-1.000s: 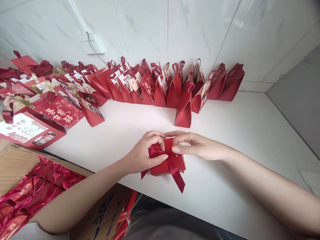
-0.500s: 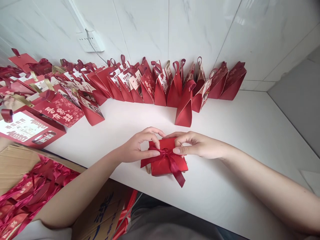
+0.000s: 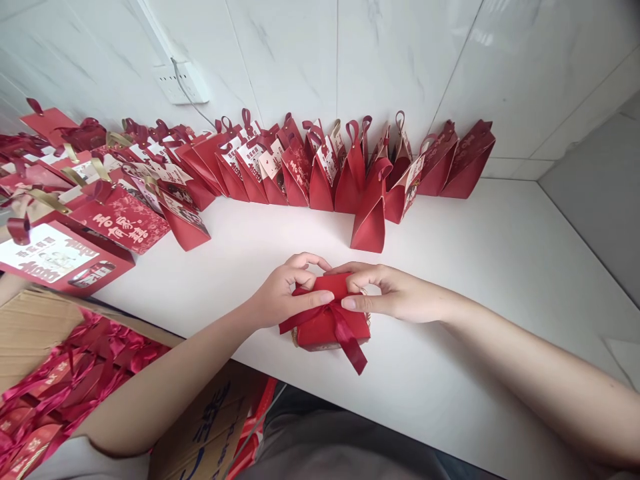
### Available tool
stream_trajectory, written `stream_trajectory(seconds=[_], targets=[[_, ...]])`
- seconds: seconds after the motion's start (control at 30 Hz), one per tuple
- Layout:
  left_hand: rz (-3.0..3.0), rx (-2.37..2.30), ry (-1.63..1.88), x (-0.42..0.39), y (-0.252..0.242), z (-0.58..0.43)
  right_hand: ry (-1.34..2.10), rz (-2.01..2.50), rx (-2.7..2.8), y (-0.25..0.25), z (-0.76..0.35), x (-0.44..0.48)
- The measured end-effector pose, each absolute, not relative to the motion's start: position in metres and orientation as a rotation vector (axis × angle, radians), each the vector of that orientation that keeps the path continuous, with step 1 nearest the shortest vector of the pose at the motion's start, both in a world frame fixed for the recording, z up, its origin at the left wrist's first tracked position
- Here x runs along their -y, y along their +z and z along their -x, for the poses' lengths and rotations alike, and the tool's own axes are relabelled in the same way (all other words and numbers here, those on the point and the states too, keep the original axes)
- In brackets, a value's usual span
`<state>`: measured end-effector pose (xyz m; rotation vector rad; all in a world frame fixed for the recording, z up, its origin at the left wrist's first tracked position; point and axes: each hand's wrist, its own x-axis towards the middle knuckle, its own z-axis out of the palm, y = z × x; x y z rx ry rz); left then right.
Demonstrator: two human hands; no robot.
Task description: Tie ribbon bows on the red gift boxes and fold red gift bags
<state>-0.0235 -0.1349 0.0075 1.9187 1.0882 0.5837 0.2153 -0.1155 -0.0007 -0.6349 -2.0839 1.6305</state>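
A small red gift box [image 3: 320, 328] with twisted cord at its sides rests on the white table in front of me. Across its top runs a dark red satin ribbon [image 3: 345, 333], knotted near the middle, one tail hanging over the front. My left hand [image 3: 295, 287] is closed on the ribbon at the left of the knot, thumb and forefinger pinching. From the right, my right hand [image 3: 383, 292] also pinches the ribbon close to the knot, its forefinger curled over the box top. The fingers partly cover the knot and the ribbon's upper loops.
Many red gift bags [image 3: 297, 173] with ribbon handles line the wall, crowding the left side. One red bag [image 3: 369, 223] stands forward of the row. At lower left, an open carton [image 3: 35, 313] holds several ribboned red boxes [image 3: 65, 380]. A socket [image 3: 181, 83] is on the wall.
My left thumb has moved right and up toward the knot. The box has turned and tilted slightly, and my right hand has shifted a little left.
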Motion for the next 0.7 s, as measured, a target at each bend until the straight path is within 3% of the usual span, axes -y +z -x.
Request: stream_trajectory(seconds=[0.57, 0.7], targets=[[-1.909, -1.010, 0.328, 0.134, 0.013, 0.015, 0.941, 0.628, 2.139, -0.006, -0.208, 0.121], [-1.921, -0.998, 0.300, 0.136, 0.015, 0.012, 0.933, 0.653, 2.123, -0.009, -0.207, 0.120]])
